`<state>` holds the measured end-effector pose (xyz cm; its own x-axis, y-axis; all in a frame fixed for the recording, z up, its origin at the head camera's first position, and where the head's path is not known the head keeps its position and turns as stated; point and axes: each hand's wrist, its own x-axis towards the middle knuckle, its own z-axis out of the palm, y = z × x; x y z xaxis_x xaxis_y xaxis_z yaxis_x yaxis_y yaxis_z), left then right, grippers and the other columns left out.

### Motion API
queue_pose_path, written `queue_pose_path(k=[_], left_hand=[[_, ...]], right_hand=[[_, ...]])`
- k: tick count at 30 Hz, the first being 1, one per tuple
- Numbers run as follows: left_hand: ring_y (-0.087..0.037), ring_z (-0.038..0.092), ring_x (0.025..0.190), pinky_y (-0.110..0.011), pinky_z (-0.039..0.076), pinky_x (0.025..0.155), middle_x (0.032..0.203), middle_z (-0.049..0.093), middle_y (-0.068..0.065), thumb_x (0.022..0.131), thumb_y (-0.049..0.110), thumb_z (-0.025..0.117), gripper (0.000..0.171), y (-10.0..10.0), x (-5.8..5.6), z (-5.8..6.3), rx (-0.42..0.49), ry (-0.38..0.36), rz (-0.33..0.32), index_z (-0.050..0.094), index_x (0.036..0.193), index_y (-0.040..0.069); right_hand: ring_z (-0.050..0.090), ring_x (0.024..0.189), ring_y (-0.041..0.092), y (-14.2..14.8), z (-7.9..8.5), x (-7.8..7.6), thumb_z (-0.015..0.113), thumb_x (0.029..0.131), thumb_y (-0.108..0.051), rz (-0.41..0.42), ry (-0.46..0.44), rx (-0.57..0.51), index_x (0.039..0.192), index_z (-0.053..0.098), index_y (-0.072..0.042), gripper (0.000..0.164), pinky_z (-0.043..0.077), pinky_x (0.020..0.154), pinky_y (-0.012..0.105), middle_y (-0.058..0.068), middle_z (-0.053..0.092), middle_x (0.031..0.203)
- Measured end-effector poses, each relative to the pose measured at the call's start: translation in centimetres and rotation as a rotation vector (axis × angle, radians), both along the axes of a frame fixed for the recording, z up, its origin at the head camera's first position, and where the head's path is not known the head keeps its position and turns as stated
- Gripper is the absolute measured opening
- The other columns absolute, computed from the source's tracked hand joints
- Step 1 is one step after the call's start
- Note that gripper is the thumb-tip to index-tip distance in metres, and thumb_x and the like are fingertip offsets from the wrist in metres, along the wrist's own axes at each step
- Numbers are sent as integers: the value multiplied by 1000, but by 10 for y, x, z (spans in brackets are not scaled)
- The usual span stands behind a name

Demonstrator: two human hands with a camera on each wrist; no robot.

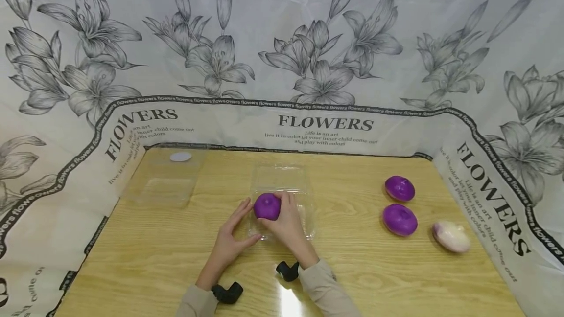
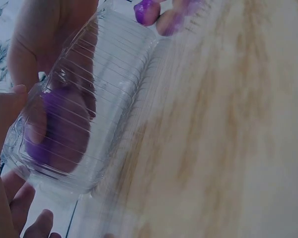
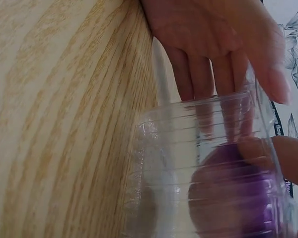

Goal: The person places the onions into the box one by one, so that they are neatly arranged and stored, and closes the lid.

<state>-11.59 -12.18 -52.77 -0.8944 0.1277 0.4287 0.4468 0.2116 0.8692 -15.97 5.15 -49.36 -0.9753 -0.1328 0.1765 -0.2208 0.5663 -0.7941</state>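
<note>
A purple onion (image 1: 264,206) is held over the clear plastic container (image 1: 306,209) at the middle of the table. My right hand (image 1: 288,224) grips it from the right with thumb and fingers. On the other side, my left hand (image 1: 229,241) has its fingers stretched along the container's left side, its thumb near the front edge. Through the ribbed wall in the left wrist view, the onion (image 2: 69,139) shows low inside the container. The right wrist view also shows the onion (image 3: 233,198) behind that wall. The container's lid (image 1: 278,177) lies folded back, away from me.
Two more purple onions (image 1: 400,219) sit on the right, with a whitish, purple-tinged one (image 1: 451,237) beside them. Another clear container (image 1: 165,192) with a white oval label (image 1: 180,156) stands open at the back left. Flower-printed cloth (image 1: 326,124) borders the wooden table (image 1: 352,278).
</note>
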Motion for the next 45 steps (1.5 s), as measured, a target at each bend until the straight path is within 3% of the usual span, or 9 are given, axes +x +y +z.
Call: queue_pose_path(k=[12, 19, 28, 37, 41, 45], left_hand=[[-49, 28, 141, -20, 21, 118, 150, 39, -27, 75, -2, 83, 70, 2, 1, -2, 14, 4, -7, 51, 137, -10], [-48, 29, 141, -18, 21, 116, 150, 40, -27, 76, -1, 83, 69, 2, 1, 1, -3, -3, 1, 51, 137, -10], [-47, 28, 142, -16, 20, 116, 151, 38, -27, 76, -1, 83, 71, 2, 1, 1, -4, -11, 1, 50, 138, -9], [-46, 27, 143, -18, 19, 116, 153, 37, -25, 75, -1, 84, 72, 3, 1, 1, 17, -35, -3, 50, 138, -9], [-48, 27, 142, -20, 19, 117, 152, 38, -26, 75, 0, 84, 72, 3, 1, 1, 18, -34, 2, 50, 137, -10], [-47, 26, 143, -20, 19, 118, 153, 37, -23, 75, 0, 84, 72, 3, -2, -11, 21, -25, 1, 50, 138, -9]], right_hand=[[58, 110, 40, 3, -1, 0, 88, 72, -18, 61, -83, 94, 125, 46, 1, 70, 53, 93, 54, 22, 51, 121], [53, 119, 42, 7, 5, 0, 87, 75, -27, 56, -125, 146, 137, 42, 1, 82, 50, 96, 57, 24, 50, 132], [51, 124, 46, 24, 33, 3, 85, 79, -35, 78, -134, 163, 145, 37, 0, 88, 49, 97, 60, 28, 47, 140], [46, 130, 38, 85, 68, 0, 80, 83, -39, -29, -120, 58, 148, 35, -4, 86, 44, 104, 55, 18, 44, 147], [45, 129, 42, 120, 74, -2, 78, 87, -30, -61, -80, 12, 147, 33, 2, 82, 39, 110, 54, 24, 41, 146], [43, 130, 43, 156, 79, 1, 74, 91, -27, -108, -34, -6, 147, 32, 5, 77, 37, 112, 53, 27, 41, 145]])
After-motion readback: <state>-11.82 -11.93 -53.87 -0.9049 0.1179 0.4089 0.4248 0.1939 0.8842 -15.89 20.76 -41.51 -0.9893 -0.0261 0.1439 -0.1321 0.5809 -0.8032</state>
